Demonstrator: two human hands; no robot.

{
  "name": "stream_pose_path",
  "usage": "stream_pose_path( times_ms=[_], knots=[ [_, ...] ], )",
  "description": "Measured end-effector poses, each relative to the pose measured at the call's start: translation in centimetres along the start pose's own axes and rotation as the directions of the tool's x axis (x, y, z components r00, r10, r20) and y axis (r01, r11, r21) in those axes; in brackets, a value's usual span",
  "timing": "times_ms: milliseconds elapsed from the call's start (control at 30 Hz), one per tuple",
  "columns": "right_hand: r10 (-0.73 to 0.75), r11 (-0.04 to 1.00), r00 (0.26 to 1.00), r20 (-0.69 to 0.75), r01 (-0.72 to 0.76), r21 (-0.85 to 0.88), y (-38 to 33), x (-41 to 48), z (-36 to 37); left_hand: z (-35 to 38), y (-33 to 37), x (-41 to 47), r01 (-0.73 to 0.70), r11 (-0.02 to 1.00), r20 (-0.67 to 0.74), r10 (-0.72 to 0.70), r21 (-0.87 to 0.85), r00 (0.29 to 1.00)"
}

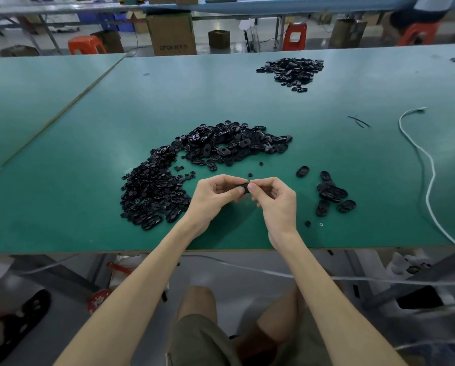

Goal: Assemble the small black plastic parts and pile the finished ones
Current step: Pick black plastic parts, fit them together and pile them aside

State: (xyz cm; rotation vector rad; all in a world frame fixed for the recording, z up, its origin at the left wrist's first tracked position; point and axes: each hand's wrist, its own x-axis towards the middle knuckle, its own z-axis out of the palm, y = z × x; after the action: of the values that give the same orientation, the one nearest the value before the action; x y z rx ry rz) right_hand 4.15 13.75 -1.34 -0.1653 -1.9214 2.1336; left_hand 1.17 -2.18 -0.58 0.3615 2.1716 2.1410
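Two hands meet above the near part of the green tabletop [89,154]. The left hand [215,196] and right hand [276,202] each pinch, with thumb and fingertips, one small black plastic part [243,187]. It is held clear of the surface and is mostly hidden by the fingers.

Three groups of black parts lie on the tabletop:
- One large crescent heap of loose black parts [194,167] sits just beyond and left of the hands. It has too many pieces to count.
- One far heap [291,71] sits at upper right, well apart.
- One small cluster of black ovals [332,194] sits right of the hands. About six show, and some overlap.

Near that cluster are one tiny black round piece [307,223] and one pale ring [321,224]. One white cord [429,180] trails down the right side.
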Motion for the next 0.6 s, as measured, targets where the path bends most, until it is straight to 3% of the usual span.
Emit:
stream_pose_path(
  times_ms=[467,600],
  knots=[
    [0.006,1.000,1.000,-0.003,-0.006,-0.026,-0.1,0.1,0.1,0.5,-0.1,0.0,-0.016,0.999,-0.024,0.017,0.046,1.000],
    [0.013,1.000,0.999,-0.048,-0.013,-0.005,-0.1,0.1,0.2,1.0,1.0,0.8,-0.053,0.984,-0.023,0.058,0.171,0.998]
  ],
)
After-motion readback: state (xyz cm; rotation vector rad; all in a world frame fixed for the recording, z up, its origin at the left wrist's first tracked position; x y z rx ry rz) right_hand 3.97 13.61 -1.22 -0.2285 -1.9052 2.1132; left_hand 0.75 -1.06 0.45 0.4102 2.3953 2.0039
